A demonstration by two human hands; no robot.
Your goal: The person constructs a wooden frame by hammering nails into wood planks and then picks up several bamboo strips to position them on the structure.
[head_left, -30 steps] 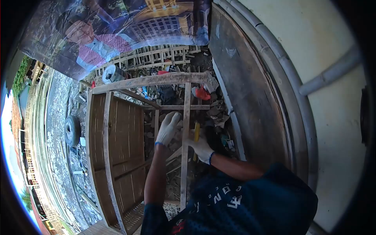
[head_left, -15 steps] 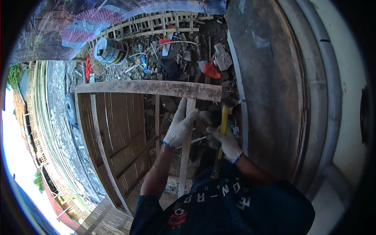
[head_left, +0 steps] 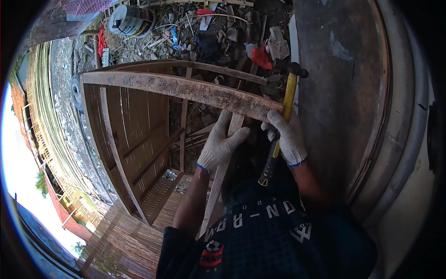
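My left hand (head_left: 220,146), in a white knit glove with a blue cuff edge, is wrapped round a narrow wooden slat (head_left: 218,183), its thumb across the slat just below a rough wooden beam (head_left: 186,88). A thin nail-like spike (head_left: 239,84) stands up from the beam's far edge. In my gloved right hand (head_left: 290,142) is a hammer (head_left: 290,95) with a yellow and black handle, its dark head pointing away from me. The right thumb and fingers are at the beam's right end. Beam and slat belong to a wooden frame with a panelled side (head_left: 139,135).
Rubble with a red plastic bag (head_left: 261,56) and a paint bucket (head_left: 132,21) lies beyond the frame. A large dark board (head_left: 341,93) leans along the right, beside grey pipes (head_left: 413,116). Bamboo poles (head_left: 42,102) are at the left.
The beam now slopes down to the right, showing another rail behind it. My right hand has come up to the beam's end with the hammer. The left hand stays on the slat.
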